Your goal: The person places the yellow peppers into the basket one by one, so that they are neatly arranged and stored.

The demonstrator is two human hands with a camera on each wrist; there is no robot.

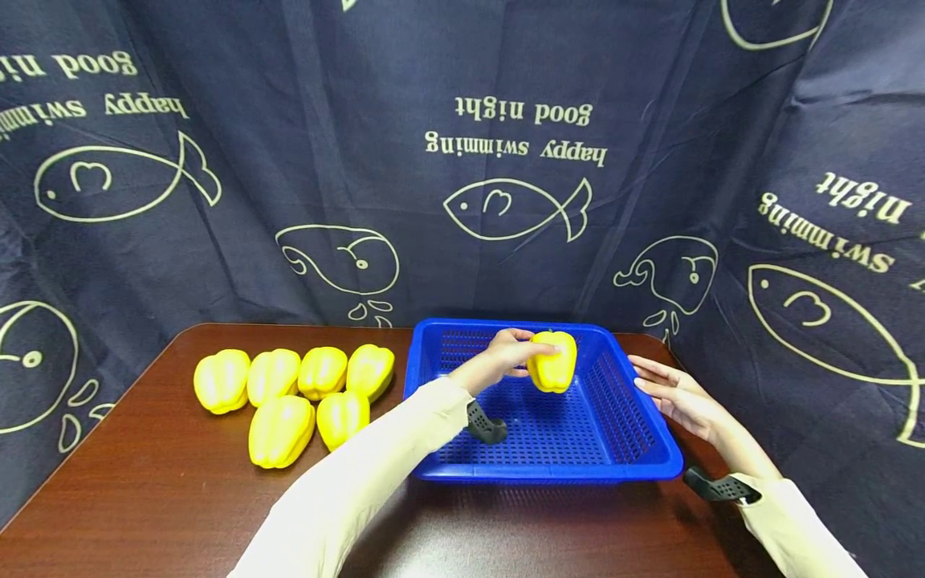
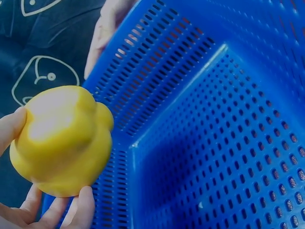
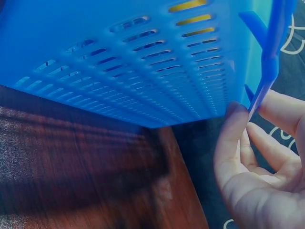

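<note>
Yellow peppers (image 1: pixel 292 393) clustered left of basket (image 1: pixel 549 470).

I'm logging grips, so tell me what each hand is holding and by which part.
The left hand holds a yellow bell pepper by its side, above the blue basket. The right hand holds nothing; its straight fingers lie against the basket's right rim.

1. A dark navy fabric curtain (image 1: pixel 303 120), printed with cream fish, whales and upside-down lettering, hangs across the whole background.
2. A dark reddish-brown wooden table (image 1: pixel 144 482) with rounded far corners stands before it.
3. Even light gives the tabletop a soft sheen.
</note>
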